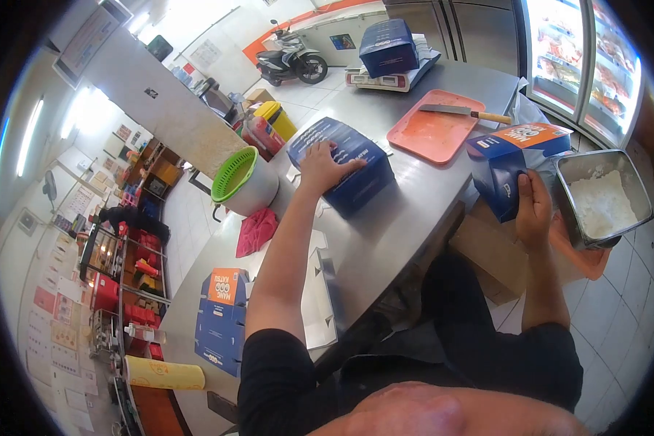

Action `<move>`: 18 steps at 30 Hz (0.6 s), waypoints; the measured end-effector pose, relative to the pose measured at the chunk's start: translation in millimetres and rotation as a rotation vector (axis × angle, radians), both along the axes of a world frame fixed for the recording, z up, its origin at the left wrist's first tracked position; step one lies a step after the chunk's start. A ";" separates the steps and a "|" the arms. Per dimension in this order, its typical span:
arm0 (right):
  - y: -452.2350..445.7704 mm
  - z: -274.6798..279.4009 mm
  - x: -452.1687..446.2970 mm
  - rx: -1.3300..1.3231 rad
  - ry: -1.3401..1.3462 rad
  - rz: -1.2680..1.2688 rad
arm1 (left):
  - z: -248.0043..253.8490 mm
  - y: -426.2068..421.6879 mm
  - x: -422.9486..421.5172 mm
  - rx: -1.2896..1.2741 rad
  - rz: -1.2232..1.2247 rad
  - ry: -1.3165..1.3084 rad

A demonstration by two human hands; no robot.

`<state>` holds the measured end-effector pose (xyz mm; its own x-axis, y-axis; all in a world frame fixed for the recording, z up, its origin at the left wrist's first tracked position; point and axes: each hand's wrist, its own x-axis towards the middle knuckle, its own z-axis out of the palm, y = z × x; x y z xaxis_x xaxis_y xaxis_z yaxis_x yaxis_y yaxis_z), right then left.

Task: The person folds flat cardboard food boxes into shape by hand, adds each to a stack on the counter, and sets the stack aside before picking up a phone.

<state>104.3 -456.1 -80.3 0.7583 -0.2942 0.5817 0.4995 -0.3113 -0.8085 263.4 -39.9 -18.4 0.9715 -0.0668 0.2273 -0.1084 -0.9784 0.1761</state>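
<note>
My left hand lies with its fingers spread on top of a closed blue box on the steel table. At the right, my right hand grips the edge of a blue and orange carton, its thumb and fingers pressed round a blue flap. That carton looks partly folded, beside a metal tray of white powder. Flat blue and orange cartons lie on the table at the left, and a pale unfolded carton is partly hidden behind my left forearm.
On the steel table are a pink tray with a knife, a scale bearing a blue box, a green-rimmed bucket and a pink cloth. A metal tray of powder stands at right.
</note>
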 end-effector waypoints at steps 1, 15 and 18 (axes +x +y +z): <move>0.0 -1.0 1.1 0.010 -0.013 -0.007 | 6.5 1.3 -0.5 0.023 -0.030 0.084; 4.9 22.5 2.9 0.042 -0.096 0.068 | 43.4 -52.0 -105.7 0.156 -0.023 0.079; 11.8 35.0 2.3 0.029 -0.127 0.049 | 25.1 -90.4 -150.5 0.240 -0.007 -0.071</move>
<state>106.6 -444.2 -45.3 0.6929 -0.2765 0.6659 0.6126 -0.2612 -0.7459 112.9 -130.3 6.6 0.9531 -0.1338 0.2716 -0.1192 -0.9904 -0.0698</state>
